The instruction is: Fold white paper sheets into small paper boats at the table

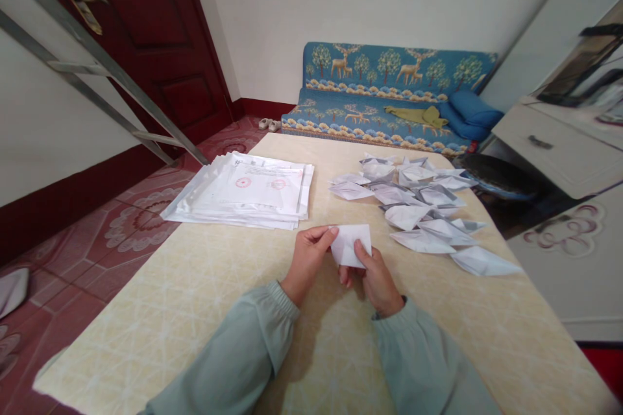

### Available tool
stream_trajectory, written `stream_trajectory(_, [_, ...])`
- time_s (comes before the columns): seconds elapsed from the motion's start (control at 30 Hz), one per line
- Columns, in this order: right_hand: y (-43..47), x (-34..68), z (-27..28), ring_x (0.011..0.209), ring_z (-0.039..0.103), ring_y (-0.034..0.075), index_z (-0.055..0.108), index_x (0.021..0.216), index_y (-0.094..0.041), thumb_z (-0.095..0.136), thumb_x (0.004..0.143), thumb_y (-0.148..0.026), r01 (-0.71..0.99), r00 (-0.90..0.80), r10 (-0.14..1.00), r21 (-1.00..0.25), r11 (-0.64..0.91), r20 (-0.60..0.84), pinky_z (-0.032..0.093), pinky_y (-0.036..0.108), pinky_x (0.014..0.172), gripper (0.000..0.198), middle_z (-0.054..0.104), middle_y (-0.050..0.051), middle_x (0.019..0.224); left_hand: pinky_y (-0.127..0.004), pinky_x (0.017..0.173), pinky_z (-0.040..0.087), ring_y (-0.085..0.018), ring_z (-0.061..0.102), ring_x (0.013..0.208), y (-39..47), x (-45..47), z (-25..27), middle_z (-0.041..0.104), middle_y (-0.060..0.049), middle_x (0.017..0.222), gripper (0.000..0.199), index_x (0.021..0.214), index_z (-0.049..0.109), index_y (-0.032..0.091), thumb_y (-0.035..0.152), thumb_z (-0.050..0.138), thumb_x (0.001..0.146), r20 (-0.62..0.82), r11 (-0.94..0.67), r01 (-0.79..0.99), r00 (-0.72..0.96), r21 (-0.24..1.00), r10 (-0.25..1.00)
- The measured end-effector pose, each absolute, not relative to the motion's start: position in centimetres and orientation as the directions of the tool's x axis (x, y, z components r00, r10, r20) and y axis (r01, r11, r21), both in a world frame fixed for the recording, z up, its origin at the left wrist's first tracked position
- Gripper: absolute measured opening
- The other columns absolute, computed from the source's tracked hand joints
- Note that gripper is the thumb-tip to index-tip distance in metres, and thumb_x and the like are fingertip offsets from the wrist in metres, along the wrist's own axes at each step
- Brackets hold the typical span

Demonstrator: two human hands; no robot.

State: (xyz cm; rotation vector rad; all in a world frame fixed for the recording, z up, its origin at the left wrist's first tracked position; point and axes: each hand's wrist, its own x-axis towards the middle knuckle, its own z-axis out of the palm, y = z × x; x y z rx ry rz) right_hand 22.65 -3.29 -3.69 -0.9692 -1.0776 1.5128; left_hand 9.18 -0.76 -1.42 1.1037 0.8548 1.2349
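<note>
Between my two hands is a small square of folded white paper [348, 244], held up a little over the table. My left hand [311, 251] pinches its left edge, thumb on top. My right hand [377, 275] grips the lower right part, thumb pressed on the near face and fingers behind, partly hidden by the paper. Right of my hands lie several folded white paper boats [433, 233] in a loose heap. To the left sits a stack of white paper sheets [253, 191], the top one with red round stamps.
The table [195, 311] has a pale yellow patterned cover. Beyond its far edge stands a blue sofa [341, 104] with deer prints. A metal ladder [121, 84] leans at the left near a red door [146, 13]. A black round stool [496, 175] and white cabinet [545, 136] are on the right.
</note>
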Motion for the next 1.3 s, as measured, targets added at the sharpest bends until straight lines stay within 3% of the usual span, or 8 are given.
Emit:
stream_trajectory(0.3, [-3.3,22.7,-3.4,0.043,0.057,0.014,0.062,0.08,-0.014,0.053,0.086,-0.048,-0.164,-0.148,0.988,-0.985,-0.06,-0.036,0.045,0.024,0.044,0.036,0.064,0.003,0.054,-0.022,0.053,0.038,-0.009,0.043,0.052,-0.3,8.8,-1.9,0.049,0.002,0.055,0.032,0.064,0.06,0.011,0.039,0.061,0.079,0.084,-0.077,-0.216,0.023,0.973,0.996])
stream_trajectory(0.47, [-2.8,23.5,-3.7,0.047,0.048,0.01,0.065,0.078,-0.016,0.056,0.085,-0.042,-0.057,0.124,0.987,-0.992,0.113,0.105,0.038,0.021,0.044,0.029,0.055,-0.002,0.054,-0.02,0.048,0.03,-0.007,0.037,0.05,0.2,8.2,-1.9,0.042,0.004,0.051,0.032,0.057,0.055,0.012,0.036,0.062,0.076,0.125,-0.136,-0.107,-0.105,0.985,0.987])
stream_trajectory(0.57, [-2.4,23.9,-3.8,0.064,0.054,0.012,0.065,0.098,-0.019,0.062,0.081,-0.036,0.031,0.31,0.927,-0.977,0.212,0.211,0.043,0.023,0.054,0.024,0.063,0.002,0.081,-0.02,0.046,0.028,-0.006,0.035,0.049,0.7,7.9,-2.1,0.041,0.005,0.05,0.032,0.054,0.054,0.012,0.036,0.063,0.075,0.123,-0.128,-0.048,-0.089,0.991,0.988])
stream_trajectory(0.7, [-2.5,24.1,-3.4,0.091,0.057,0.018,0.058,0.115,-0.024,0.067,0.077,-0.031,0.063,0.159,0.945,-0.958,0.279,0.286,0.049,0.027,0.067,0.04,0.057,0.008,0.119,-0.019,0.045,0.03,-0.006,0.04,0.047,1.3,7.4,-2.7,0.049,0.003,0.051,0.028,0.058,0.06,0.011,0.035,0.065,0.072,0.07,-0.07,0.004,0.022,0.998,0.997])
stream_trajectory(0.9, [-2.7,23.8,-3.0,0.082,0.06,0.017,0.062,0.11,-0.022,0.064,0.078,-0.028,0.081,-0.046,0.967,-0.964,0.253,0.25,0.05,0.031,0.073,0.033,0.065,0.006,0.104,-0.02,0.05,0.04,-0.01,0.054,0.053,2.0,7.2,-3.7,0.064,-0.002,0.062,0.024,0.072,0.067,0.01,0.029,0.075,0.061,-0.017,0.018,-0.01,0.114,1.0,0.993])
stream_trajectory(1.07, [-2.4,23.6,-3.7,0.08,0.06,0.018,0.068,0.078,-0.019,0.063,0.077,-0.024,0.213,0.221,0.905,-0.924,0.318,0.363,0.048,0.029,0.068,0.007,0.064,0.005,0.083,-0.02,0.055,0.046,-0.012,0.06,0.059,2.0,7.5,-3.7,0.067,-0.003,0.067,0.047,0.095,0.066,0.011,0.028,0.082,0.054,-0.079,0.098,-0.134,0.139,0.986,0.987])
stream_trajectory(1.2, [-2.4,23.4,-3.9,0.079,0.059,0.018,0.066,0.08,-0.018,0.064,0.077,-0.029,0.198,0.397,0.849,-0.936,0.293,0.349,0.048,0.029,0.068,0.011,0.064,0.006,0.085,-0.02,0.051,0.045,-0.013,0.062,0.058,1.5,7.6,-3.4,0.07,-0.008,0.073,0.044,0.094,0.068,0.009,0.038,0.078,0.062,-0.165,0.214,-0.104,0.351,0.971,0.922])
stream_trajectory(1.3, [-2.3,23.3,-4.0,0.075,0.061,0.018,0.063,0.094,-0.018,0.067,0.074,-0.033,0.082,0.349,0.912,-0.977,0.199,0.215,0.049,0.029,0.066,0.025,0.066,0.006,0.088,-0.019,0.045,0.042,-0.011,0.058,0.053,1.2,7.6,-3.3,0.069,-0.006,0.07,0.038,0.085,0.069,0.008,0.038,0.077,0.063,-0.122,0.163,-0.085,0.363,0.983,0.924])
